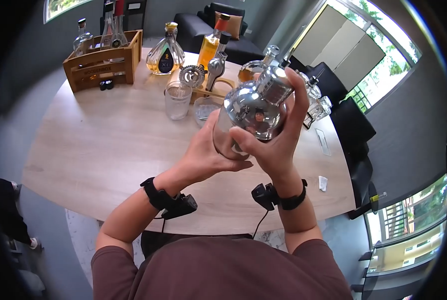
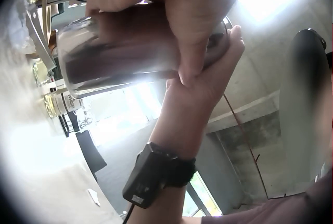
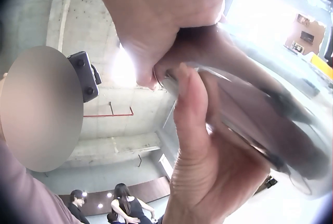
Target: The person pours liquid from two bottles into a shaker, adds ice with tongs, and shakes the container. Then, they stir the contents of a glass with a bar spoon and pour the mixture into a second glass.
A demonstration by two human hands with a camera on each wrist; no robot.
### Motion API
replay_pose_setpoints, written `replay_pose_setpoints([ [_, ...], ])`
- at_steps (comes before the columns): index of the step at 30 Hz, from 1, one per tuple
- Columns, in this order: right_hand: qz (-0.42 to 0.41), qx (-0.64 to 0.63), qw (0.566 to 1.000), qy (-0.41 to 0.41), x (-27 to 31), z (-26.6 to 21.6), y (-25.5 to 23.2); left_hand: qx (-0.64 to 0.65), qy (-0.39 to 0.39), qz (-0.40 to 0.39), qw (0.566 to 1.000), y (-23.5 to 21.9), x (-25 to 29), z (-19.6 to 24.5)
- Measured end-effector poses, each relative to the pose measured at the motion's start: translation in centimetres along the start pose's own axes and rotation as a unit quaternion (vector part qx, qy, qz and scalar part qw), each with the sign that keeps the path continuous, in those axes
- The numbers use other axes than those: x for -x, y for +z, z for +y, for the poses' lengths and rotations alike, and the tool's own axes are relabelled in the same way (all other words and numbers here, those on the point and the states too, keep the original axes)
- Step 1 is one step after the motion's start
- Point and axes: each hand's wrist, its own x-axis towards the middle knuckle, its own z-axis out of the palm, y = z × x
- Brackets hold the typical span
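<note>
At left, a wooden crate (image 1: 96,72) is holding clear bottles (image 1: 82,40) on a pale table (image 1: 83,145). An amber-filled bottle (image 1: 166,52) is standing behind a clear tumbler (image 1: 177,104). A person's left hand (image 1: 199,152) is gripping, fingers curled, the glass base of a tilted shaker (image 1: 244,106) above the table. The right hand (image 1: 279,150) is clamping fingers and thumb around its metal top. A white scrap (image 1: 323,183) is lying farther right.

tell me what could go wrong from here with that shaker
The shaker might slip: its shiny surface looks smooth, and the left hand and right hand hold it tilted above the table. Its cap might work loose; how tight it sits cannot be seen. Swung forward, it could knock the clear glass.
</note>
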Motion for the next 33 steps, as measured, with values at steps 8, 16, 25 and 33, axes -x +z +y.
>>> replay_pose_setpoints([
  [8,-0.041,-0.230,0.949,0.210,1.6,-1.1,-1.3,-0.086,-0.009,0.022,0.996,-1.7,1.7,-2.9],
  [16,-0.098,-0.118,0.976,0.153,4.5,1.6,-0.9,-0.022,-0.012,-0.003,1.000,-2.0,2.2,-7.6],
  [25,-0.092,-0.044,0.981,0.164,7.5,2.3,0.7,0.019,-0.073,-0.030,0.997,-1.7,3.7,-7.5],
  [33,-0.032,-0.048,0.979,0.193,8.6,1.8,1.8,0.009,-0.048,-0.029,0.998,-1.5,3.9,-7.2],
])
